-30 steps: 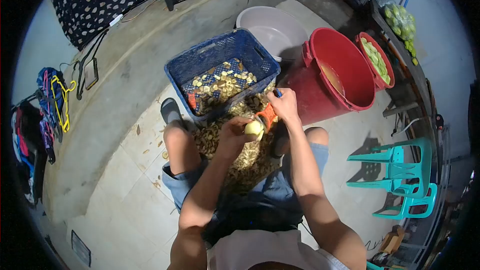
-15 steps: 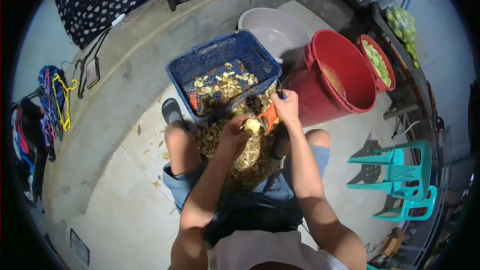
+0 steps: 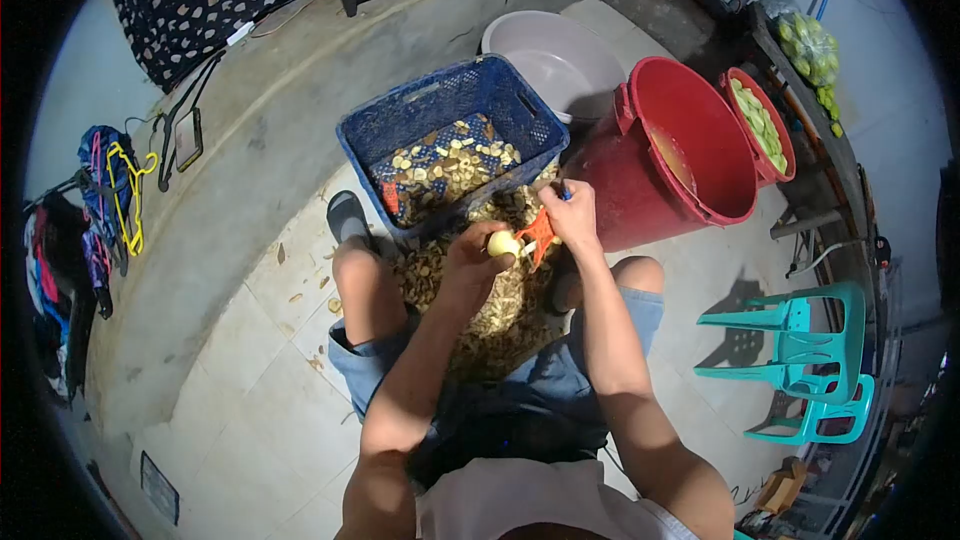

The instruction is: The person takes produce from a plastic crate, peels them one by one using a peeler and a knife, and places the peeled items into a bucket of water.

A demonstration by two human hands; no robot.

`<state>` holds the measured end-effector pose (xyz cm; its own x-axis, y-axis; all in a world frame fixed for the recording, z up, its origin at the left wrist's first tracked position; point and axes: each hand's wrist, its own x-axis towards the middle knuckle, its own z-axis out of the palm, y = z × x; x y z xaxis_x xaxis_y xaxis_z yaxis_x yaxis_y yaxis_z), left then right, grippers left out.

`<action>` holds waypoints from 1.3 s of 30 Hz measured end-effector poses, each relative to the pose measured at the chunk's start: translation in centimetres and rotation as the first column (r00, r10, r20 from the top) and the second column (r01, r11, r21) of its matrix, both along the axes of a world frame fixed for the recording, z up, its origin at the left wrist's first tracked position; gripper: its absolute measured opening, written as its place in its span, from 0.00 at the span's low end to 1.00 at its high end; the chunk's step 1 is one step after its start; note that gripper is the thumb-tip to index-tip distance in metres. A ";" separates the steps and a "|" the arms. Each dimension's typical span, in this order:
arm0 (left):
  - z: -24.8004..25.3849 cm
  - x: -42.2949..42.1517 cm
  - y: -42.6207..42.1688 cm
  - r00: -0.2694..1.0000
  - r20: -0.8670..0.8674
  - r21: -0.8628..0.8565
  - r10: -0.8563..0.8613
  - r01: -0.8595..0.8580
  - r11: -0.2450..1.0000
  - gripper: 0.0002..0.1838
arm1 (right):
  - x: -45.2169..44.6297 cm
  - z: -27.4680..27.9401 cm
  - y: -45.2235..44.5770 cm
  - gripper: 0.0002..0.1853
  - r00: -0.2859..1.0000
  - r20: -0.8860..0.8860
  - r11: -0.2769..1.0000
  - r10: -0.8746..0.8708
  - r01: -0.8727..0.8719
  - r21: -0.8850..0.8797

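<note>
My left hand [image 3: 474, 255] is closed around a pale, peeled round piece of produce [image 3: 503, 244]. An orange peeler [image 3: 538, 232] touches the right side of that piece, and my right hand [image 3: 570, 215] grips it. Something blue shows at the top of my right fist; whether it belongs to the peeler I cannot make out. Below both hands, a heap of peelings and slices [image 3: 490, 315] covers the floor between my legs. Just beyond my hands stands a blue plastic crate [image 3: 400, 112] with round cut pieces on its bottom.
A big red bucket [image 3: 620, 185] is right of the crate, with a grey basin [image 3: 550, 45] behind. A smaller red container [image 3: 787, 155] holds pale green produce. Teal plastic chairs [image 3: 800, 345] stand at the right. A curved concrete ledge [image 3: 230, 210] runs along the left.
The pale piece has turned in my left hand and shows a different side. The orange peeler has shifted slightly against it. My head view has moved a little.
</note>
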<state>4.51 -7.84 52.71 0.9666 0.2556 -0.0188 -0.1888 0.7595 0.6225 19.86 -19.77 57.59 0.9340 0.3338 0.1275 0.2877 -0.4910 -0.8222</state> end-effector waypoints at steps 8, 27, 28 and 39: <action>1.2 -0.5 0.4 0.999 -0.034 -0.087 -0.020 0.017 0.996 0.23 | 2.0 -0.9 -0.8 0.18 0.985 0.102 0.988 -0.137 0.142 -0.052; 0.5 -0.3 -0.1 1.000 0.002 -0.223 -0.006 0.007 0.975 0.14 | 1.8 -2.5 -0.2 0.11 0.947 0.163 0.915 -0.276 0.206 0.346; 0.6 -0.3 -0.3 1.000 -0.007 -0.234 0.023 -0.024 0.972 0.15 | 1.7 -2.8 -0.1 0.10 0.962 0.200 0.948 -0.188 0.124 0.293; -0.6 0.1 0.1 0.999 0.005 0.035 0.036 -0.036 0.999 0.25 | 1.3 -0.1 -0.8 0.22 0.996 -0.046 0.996 -0.078 0.080 0.049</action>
